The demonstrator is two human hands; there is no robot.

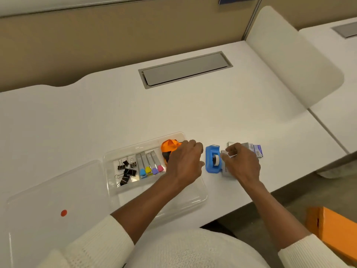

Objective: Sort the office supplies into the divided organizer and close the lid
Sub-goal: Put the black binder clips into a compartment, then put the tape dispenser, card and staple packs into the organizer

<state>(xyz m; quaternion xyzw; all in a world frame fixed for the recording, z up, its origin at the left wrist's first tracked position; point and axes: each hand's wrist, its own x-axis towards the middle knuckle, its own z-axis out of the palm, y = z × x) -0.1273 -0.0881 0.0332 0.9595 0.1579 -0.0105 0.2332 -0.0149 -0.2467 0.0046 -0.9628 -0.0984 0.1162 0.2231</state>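
We see a white tabletop (193,113) with a clear divided organizer (193,200) lying open near its front edge, its clear lid (48,200) flat on the tabletop to the left, a red dot (64,213) on it. In the organizer's left compartment lie black binder clips (126,172); in the next one to the right sit four small staplers (149,164) side by side, with blue, yellow, purple and pink ends. At the far right corner of the organizer we make out something orange (170,145), partly hidden.

Our left hand (184,163) hovers over the right part of the organizer, fingers curled loosely; we cannot tell whether it holds anything. Just right of the organizer, on the tabletop, stands a blue tape dispenser (211,159) with a roll of tape in it. Our right hand (241,164) is beside the dispenser, fingers bent around a small white box (225,169) that rests against the dispenser's right side; the grip looks light and we cannot say it is firm. Behind that hand lie small staple boxes (255,148), grey and purple, in a row on the tabletop. A grey cable hatch (185,69) is set into the tabletop farther back. An orange box (336,229) sits below the tabletop at the right.
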